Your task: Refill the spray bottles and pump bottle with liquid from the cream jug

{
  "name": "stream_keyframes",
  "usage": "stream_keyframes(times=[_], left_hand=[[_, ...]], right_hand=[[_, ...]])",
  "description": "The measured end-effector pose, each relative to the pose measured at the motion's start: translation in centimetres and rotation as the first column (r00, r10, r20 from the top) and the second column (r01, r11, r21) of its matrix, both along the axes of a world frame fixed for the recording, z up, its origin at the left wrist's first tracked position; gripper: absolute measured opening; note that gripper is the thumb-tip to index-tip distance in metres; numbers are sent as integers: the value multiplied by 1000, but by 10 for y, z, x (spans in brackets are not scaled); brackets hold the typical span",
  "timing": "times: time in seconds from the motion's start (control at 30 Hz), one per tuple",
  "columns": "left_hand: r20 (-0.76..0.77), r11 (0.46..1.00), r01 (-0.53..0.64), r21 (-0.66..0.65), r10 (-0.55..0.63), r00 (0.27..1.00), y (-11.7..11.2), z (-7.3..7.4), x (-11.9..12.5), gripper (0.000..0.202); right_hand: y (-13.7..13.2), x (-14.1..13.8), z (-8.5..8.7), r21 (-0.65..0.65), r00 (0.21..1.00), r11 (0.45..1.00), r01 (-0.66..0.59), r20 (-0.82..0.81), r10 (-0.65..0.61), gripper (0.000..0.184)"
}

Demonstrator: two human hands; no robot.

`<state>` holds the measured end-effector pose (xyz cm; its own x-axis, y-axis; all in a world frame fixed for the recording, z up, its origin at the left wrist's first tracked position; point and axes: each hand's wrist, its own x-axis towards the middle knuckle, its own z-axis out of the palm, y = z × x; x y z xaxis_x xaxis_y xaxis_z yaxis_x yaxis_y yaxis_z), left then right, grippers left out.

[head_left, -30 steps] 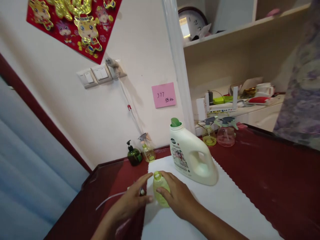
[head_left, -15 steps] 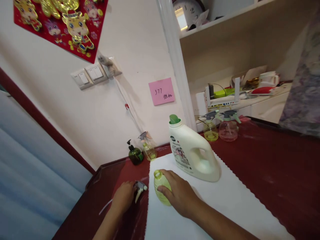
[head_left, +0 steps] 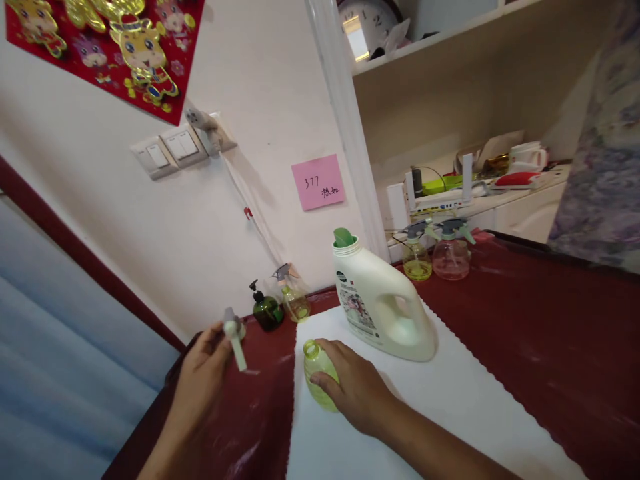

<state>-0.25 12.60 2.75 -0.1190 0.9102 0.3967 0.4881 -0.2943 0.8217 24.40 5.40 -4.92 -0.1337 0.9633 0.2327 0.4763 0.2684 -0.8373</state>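
My right hand [head_left: 357,387] wraps around a small open yellow-green bottle [head_left: 315,370] standing on the white mat [head_left: 450,413]. My left hand [head_left: 200,373] is lifted above the red tabletop and grips a white spray-trigger head [head_left: 234,333]; its tube is not clearly visible. A large cream detergent jug [head_left: 383,303] with a green cap stands just behind the small bottle.
A dark green pump bottle [head_left: 265,310] and a yellow spray bottle [head_left: 293,300] stand by the wall. Two more spray bottles [head_left: 435,253] sit at the table's far edge. A cluttered shelf unit [head_left: 475,180] is behind, and a person in floral cloth [head_left: 600,167] stands right.
My left hand picked the spray-trigger head up off the red table and raised it to the left. My right hand stayed on the small bottle.
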Motion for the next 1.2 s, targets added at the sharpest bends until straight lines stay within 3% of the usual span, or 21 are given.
stream_keyframes(times=[0.07,0.1,0.2,0.33,0.63,0.8,1.03,1.2], left_hand=[[420,996,66,57,-84,904,-15,21,27,31],[532,992,86,94,-123,838,-23,30,42,31],[671,984,103,148,-177,720,-42,47,81,26],[683,979,123,161,-201,702,-48,51,104,38],[663,983,116,142,-181,726,-47,55,99,45],[623,988,100,120,-154,767,-46,45,106,45],[643,984,112,135,-173,746,-42,36,108,43],[627,970,237,46,-213,749,-40,37,114,47]], right_hand=[[0,0,0,-1,1000,1000,-1,1,1,51],[0,0,-1,-1,1000,1000,-1,2,1,52],[0,0,-1,-2,1000,1000,3,3,-3,51],[1,0,-1,-8,1000,1000,8,5,-8,52],[3,-1,-2,-2,1000,1000,0,-9,0,51],[2,0,-3,-5,1000,1000,-5,-4,5,52],[5,0,-3,-1,1000,1000,-13,-2,13,52],[3,1,1,2,1000,1000,-10,-7,10,51]])
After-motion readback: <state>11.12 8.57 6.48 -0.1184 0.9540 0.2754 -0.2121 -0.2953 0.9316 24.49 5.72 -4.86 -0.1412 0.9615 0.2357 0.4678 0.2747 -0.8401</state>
